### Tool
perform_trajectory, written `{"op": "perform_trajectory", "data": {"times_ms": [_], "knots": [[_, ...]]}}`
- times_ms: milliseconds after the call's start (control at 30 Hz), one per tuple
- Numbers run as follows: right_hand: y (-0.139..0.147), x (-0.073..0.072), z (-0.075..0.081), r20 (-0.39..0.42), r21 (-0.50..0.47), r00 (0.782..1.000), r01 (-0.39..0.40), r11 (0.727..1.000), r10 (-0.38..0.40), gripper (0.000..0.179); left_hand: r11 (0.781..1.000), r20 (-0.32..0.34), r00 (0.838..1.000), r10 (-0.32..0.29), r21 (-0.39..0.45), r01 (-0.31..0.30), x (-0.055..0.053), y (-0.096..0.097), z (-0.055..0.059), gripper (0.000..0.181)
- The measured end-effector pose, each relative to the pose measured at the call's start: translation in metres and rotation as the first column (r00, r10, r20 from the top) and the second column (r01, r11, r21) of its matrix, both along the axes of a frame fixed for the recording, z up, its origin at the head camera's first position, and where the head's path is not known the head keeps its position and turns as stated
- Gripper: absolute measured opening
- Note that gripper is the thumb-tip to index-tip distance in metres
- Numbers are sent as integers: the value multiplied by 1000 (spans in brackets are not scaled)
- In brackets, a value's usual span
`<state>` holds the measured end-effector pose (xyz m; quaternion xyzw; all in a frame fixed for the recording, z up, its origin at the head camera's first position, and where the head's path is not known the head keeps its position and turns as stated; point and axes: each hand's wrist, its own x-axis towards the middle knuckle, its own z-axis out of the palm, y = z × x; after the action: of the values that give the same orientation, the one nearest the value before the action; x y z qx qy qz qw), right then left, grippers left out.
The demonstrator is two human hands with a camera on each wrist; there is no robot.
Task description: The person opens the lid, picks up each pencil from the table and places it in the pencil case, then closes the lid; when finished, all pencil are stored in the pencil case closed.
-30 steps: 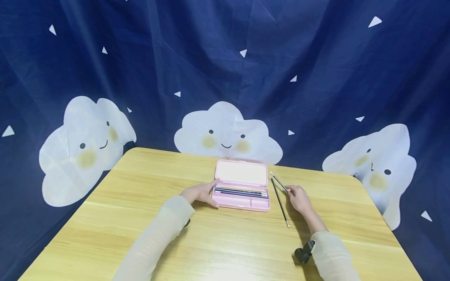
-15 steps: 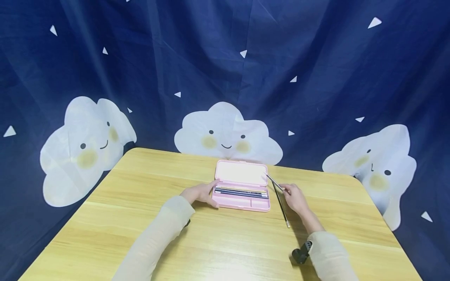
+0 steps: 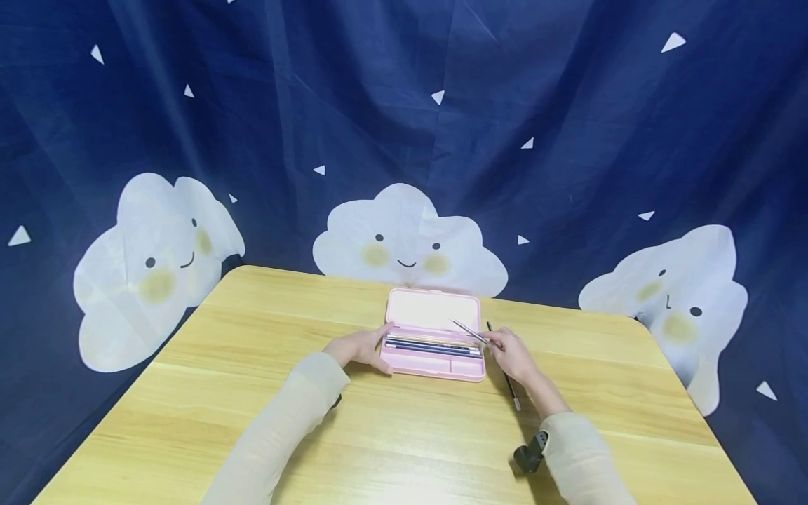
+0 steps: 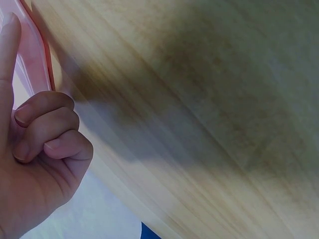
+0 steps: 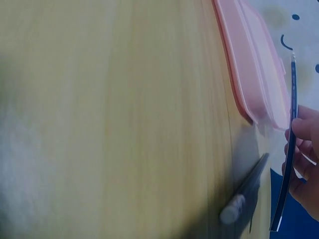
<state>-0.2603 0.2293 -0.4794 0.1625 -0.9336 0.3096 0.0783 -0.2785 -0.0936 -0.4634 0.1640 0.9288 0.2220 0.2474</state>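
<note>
A pink pencil case (image 3: 416, 362) lies with its lid (image 3: 433, 310) raised, and several pencils (image 3: 432, 346) lie in its long rear compartment. My left hand (image 3: 358, 347) holds the case's left end, thumb at the near corner and index finger at the far one. In the left wrist view, the other fingers (image 4: 50, 129) are curled beside the pink edge. Between thumb and fingers, my right hand (image 3: 514, 359) pinches a dark pencil (image 5: 293, 94), its far end over the case. Another pencil (image 3: 512, 390) lies on the table beneath that hand, partly hidden by it.
The wooden table (image 3: 404, 435) ends just behind the case. A dark blue curtain (image 3: 568, 175) with cloud faces hangs beyond that edge. The case's front part has a small divided compartment (image 3: 466, 365) at the right.
My right hand has moved left with the pencil, from right of the case until the pencil's far end overlaps the case. My left hand has stayed at the case's left end.
</note>
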Motion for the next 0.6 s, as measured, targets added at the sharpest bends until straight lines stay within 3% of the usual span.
{"op": "perform_trajectory", "data": {"times_ms": [233,600], "knots": [[-14,-2,0,-33,35,998,-61,998,62,24,1000,-4,1000,-7,8,7,0,0,-1,106],[-37,-4,5,-13,46,989,-144,988,145,23,1000,0,1000,-2,22,2,1,0,-1,106]]}}
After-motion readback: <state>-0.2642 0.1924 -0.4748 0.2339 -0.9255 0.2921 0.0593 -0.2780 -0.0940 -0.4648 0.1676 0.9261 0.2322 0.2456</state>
